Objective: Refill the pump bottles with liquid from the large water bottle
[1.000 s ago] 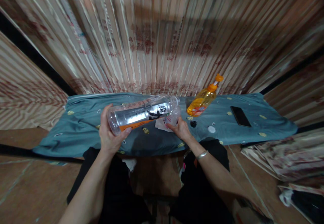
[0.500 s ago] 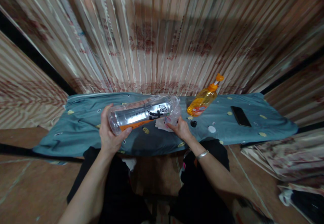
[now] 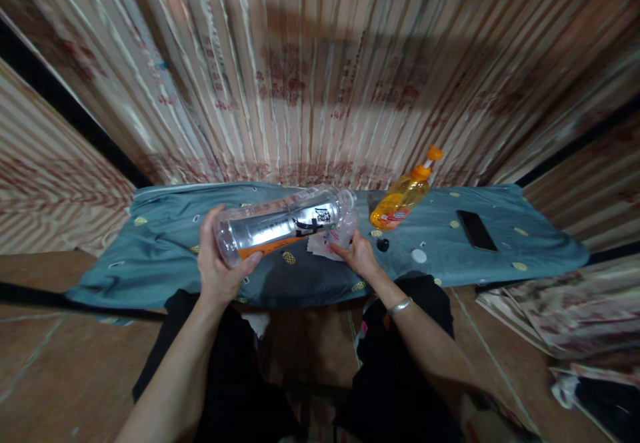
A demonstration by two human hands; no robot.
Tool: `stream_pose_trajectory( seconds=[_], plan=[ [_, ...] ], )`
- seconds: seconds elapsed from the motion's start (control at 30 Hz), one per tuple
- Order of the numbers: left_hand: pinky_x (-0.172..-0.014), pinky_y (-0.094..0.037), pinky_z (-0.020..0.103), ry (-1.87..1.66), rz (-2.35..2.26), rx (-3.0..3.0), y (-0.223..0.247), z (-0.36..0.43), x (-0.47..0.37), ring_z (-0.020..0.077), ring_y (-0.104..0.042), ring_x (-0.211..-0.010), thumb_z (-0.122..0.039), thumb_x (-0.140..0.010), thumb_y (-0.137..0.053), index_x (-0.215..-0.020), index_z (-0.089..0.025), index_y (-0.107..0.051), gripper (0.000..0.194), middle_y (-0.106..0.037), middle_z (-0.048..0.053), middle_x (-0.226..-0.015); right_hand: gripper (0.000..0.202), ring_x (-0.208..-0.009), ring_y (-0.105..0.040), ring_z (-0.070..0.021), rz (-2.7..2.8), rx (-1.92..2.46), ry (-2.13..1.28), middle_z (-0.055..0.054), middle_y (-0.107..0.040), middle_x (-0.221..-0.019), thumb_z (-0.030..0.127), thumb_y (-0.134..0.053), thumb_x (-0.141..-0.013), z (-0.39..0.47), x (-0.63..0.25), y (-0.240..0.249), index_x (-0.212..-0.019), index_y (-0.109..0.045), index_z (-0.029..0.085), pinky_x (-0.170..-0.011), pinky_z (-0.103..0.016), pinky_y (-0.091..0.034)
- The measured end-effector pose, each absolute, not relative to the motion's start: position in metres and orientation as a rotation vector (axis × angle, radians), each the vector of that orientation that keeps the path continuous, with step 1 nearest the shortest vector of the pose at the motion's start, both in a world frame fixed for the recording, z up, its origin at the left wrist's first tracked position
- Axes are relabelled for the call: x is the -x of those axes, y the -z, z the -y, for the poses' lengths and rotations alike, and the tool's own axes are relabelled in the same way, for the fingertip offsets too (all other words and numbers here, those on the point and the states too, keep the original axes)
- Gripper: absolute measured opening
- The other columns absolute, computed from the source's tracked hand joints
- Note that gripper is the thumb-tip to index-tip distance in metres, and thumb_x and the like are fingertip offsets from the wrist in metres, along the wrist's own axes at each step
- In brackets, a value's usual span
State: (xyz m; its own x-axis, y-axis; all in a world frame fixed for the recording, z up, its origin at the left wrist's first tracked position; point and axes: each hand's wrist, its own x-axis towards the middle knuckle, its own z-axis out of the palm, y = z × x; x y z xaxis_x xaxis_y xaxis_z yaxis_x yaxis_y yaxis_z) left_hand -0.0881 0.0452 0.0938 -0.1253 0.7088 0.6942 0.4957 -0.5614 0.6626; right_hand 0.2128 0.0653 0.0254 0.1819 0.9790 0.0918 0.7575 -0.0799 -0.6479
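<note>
My left hand (image 3: 223, 276) is wrapped round the base of a large clear plastic drink bottle (image 3: 270, 228) with a silver and orange label. The bottle lies tilted over the cloth, its uncapped mouth pointing right. With my right hand (image 3: 363, 256) I grip a small clear plastic container (image 3: 346, 229), close beside the bottle's neck; whether the two touch, I cannot tell. Part of the container is hidden behind the bottle and my fingers. Under them lies a whitish piece of paper (image 3: 320, 248). A black cap (image 3: 383, 245) sits just right of my right hand.
A pump bottle of orange liquid (image 3: 403, 199) stands behind the caps. A white round cap (image 3: 419, 256) and a black phone (image 3: 477, 231) lie to the right. The green patterned cloth (image 3: 165, 249) covers the narrow table; a striped curtain (image 3: 320, 63) hangs behind it.
</note>
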Motion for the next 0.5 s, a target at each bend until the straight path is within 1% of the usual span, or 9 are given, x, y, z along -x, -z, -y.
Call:
stream_pose_trajectory(
  seconds=[0.13, 0.27, 0.4, 0.5],
  plan=[
    [-0.106, -0.05, 0.057, -1.752, -1.382, -1.941, -0.0945, -0.0446, 0.0875, 0.0359, -0.062, -0.119, -0.066, -0.069, -0.075, -0.142, -0.022, -0.05, 0.089, -0.059, 0.015, -0.135, 0.049, -0.096, -0.076, -0.0297, 1.633, 1.887, -0.496, -0.008, -0.076, -0.099, 0.034, -0.079, -0.08, -0.0655, -0.2131, -0.0236, -0.121, -0.057, 0.018, -0.086, -0.042, -0.061],
    [-0.106, -0.049, 0.057, -1.766, -1.357, -1.957, -0.094, -0.045, 0.0874, 0.0367, -0.062, -0.12, -0.063, -0.07, -0.077, -0.142, -0.021, -0.05, 0.088, -0.059, 0.016, -0.135, 0.046, -0.092, -0.077, -0.0312, 1.626, 1.877, -0.496, -0.008, -0.076, -0.095, 0.036, -0.079, -0.08, -0.066, -0.2137, -0.0221, -0.117, -0.059, 0.019, -0.084, -0.044, -0.061],
    [-0.106, -0.049, 0.057, -1.769, -1.354, -1.961, -0.0939, -0.0451, 0.0877, 0.0368, -0.062, -0.119, -0.063, -0.071, -0.076, -0.142, -0.022, -0.051, 0.086, -0.058, 0.016, -0.136, 0.041, -0.09, -0.077, -0.0314, 1.615, 1.86, -0.495, -0.005, -0.075, -0.09, 0.035, -0.08, -0.078, -0.0663, -0.2144, -0.0219, -0.112, -0.06, 0.024, -0.081, -0.043, -0.063],
    [-0.106, -0.049, 0.058, -1.771, -1.357, -1.976, -0.0945, -0.0448, 0.0879, 0.0369, -0.061, -0.12, -0.062, -0.071, -0.076, -0.142, -0.022, -0.051, 0.085, -0.058, 0.016, -0.136, 0.042, -0.091, -0.077, -0.031, 1.626, 1.849, -0.491, -0.006, -0.076, -0.091, 0.035, -0.08, -0.078, -0.066, -0.2147, -0.0223, -0.112, -0.06, 0.023, -0.082, -0.043, -0.063]
  ],
)
